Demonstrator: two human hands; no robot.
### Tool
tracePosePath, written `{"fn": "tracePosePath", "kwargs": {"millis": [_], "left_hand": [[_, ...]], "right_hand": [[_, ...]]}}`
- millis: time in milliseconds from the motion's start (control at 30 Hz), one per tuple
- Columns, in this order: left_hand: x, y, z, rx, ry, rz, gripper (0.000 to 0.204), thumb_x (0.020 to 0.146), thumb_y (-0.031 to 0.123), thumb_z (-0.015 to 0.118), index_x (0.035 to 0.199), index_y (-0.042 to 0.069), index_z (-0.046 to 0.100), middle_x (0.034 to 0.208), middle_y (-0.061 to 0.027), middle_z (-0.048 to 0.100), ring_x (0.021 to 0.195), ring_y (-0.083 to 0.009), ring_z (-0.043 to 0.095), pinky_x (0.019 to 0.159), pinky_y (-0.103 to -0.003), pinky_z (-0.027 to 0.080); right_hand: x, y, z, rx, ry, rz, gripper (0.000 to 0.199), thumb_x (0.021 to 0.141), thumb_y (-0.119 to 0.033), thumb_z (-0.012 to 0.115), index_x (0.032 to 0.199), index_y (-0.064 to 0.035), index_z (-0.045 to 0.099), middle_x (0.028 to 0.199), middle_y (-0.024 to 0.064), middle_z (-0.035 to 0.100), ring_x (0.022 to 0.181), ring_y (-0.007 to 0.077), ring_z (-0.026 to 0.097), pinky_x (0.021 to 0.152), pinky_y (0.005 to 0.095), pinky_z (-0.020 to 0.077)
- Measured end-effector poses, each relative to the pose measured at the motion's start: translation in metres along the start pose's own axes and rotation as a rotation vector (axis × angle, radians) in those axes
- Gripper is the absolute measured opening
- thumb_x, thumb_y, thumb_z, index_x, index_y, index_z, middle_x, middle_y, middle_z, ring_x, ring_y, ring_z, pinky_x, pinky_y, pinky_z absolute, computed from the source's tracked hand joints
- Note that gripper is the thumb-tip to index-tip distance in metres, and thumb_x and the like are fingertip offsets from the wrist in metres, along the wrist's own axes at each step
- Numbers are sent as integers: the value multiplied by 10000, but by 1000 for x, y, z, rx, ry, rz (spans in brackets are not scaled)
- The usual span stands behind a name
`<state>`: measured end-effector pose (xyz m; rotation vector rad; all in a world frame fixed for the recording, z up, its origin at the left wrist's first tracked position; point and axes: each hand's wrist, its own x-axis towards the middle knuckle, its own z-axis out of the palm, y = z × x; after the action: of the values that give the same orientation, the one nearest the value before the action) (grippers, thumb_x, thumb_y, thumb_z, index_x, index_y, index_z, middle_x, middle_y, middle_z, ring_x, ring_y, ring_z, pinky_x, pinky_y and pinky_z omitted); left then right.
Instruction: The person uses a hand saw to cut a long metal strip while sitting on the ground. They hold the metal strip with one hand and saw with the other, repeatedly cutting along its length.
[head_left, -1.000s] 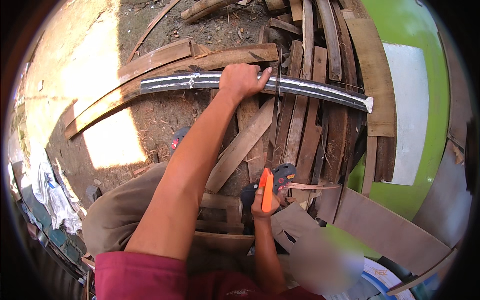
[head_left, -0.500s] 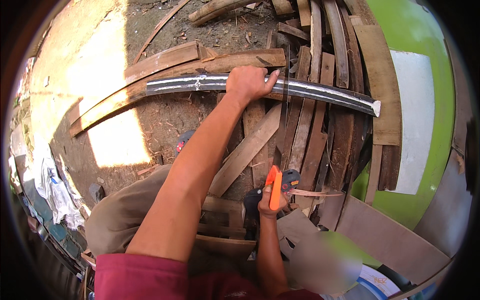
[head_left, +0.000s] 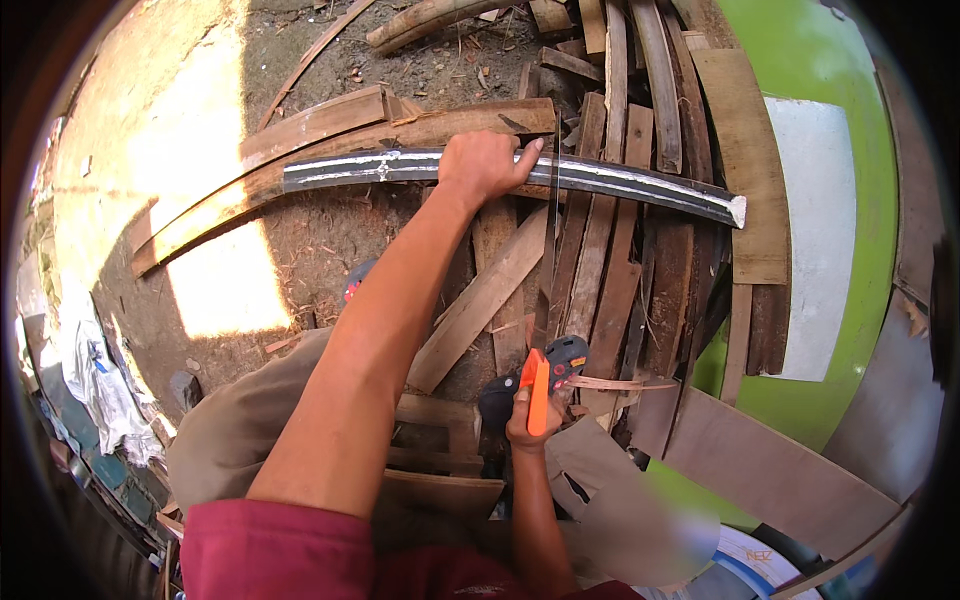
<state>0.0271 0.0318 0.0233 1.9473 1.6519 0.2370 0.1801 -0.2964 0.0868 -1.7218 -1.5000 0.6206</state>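
A long dark board (head_left: pixel 640 187) with white stripes along it lies crosswise before me, its right end white. My left hand (head_left: pixel 483 165) is closed over the middle of this board and presses down on it, thumb pointing right. Just right of that thumb, a hand saw (head_left: pixel 538 392) crosses the board with its thin blade pointing away from me. The fingers of my right hand (head_left: pixel 530 425) are wrapped round its orange handle, low and near my feet. Whether the blade has cut into the board cannot be made out.
Beneath the board, to the left, lies a thick timber beam (head_left: pixel 430 130). Stacked old planks (head_left: pixel 620 270) run away from me on the right, beside a green and white panel (head_left: pixel 815 240). A dark shoe (head_left: pixel 567 355) is close to the saw handle. White sheeting (head_left: pixel 100 385) lies at left.
The saw has slid a little toward me, its handle now lower. My left hand keeps its hold on the board. The whole view has shifted slightly.
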Motion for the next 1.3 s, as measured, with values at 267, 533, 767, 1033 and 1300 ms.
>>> {"fn": "tracePosePath", "kwargs": {"millis": [267,533,767,1033,1300], "left_hand": [[1,6,4,-6,11,17,674,1004,598,375,874,67,769,757,-228,701,760,-417,696,714,-518,551],[-2,5,2,7,4,-12,663,1002,585,376,834,77,768,791,-186,727,778,-366,719,727,-488,570],[-4,3,4,34,12,-13,652,1006,574,370,831,90,772,793,-186,729,777,-358,721,733,-477,573],[-8,3,7,-25,-15,-4,640,1015,571,367,919,82,770,777,-226,708,767,-410,701,725,-512,553],[1,-1,1,10,27,-9,660,1006,593,375,890,76,768,807,-223,717,807,-410,706,738,-522,556]], "right_hand": [[149,-25,47,91,32,145,122,863,-47,626,749,-5,622,552,107,535,460,213,543,489,368,436],[55,-36,0,44,-24,189,140,861,-8,552,777,66,636,629,123,613,538,193,602,617,312,520],[120,-62,21,51,-9,283,127,856,-1,591,736,34,611,563,111,540,482,174,545,504,335,438],[135,-79,8,-16,-42,323,172,889,-54,612,741,34,620,561,84,517,510,121,499,500,326,399],[149,-43,17,237,-91,114,351,959,-280,716,1130,4,599,873,42,632,788,143,585,719,318,485]]}}
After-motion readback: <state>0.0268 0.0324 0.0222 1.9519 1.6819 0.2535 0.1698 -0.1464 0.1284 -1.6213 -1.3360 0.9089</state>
